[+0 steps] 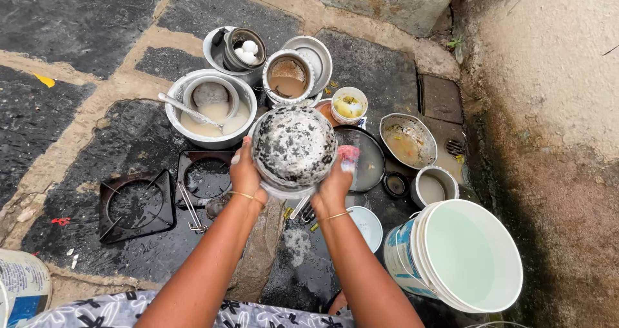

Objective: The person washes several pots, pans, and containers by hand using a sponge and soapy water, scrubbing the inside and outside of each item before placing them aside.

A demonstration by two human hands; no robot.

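Sooty pot scrubbed over wet stone floor

White bucket [474, 254] sits near, on the rt. Pot [294, 146] is held bottom-up betw. both hands: L hand [247, 171] gripped on its rim, R hand [335, 185] pinching pink scrubber [349, 154]. Best kept steady & rubbed hard. Dirty pans [211, 109] are piled behind.

The metal pot [294, 146] I grip looks blackened, matt and soap-flecked. My scrubber [349, 154] seems soft pink mesh. The plastic bucket [412, 263] is smooth; the stone floor [77, 18] is rough and wet.
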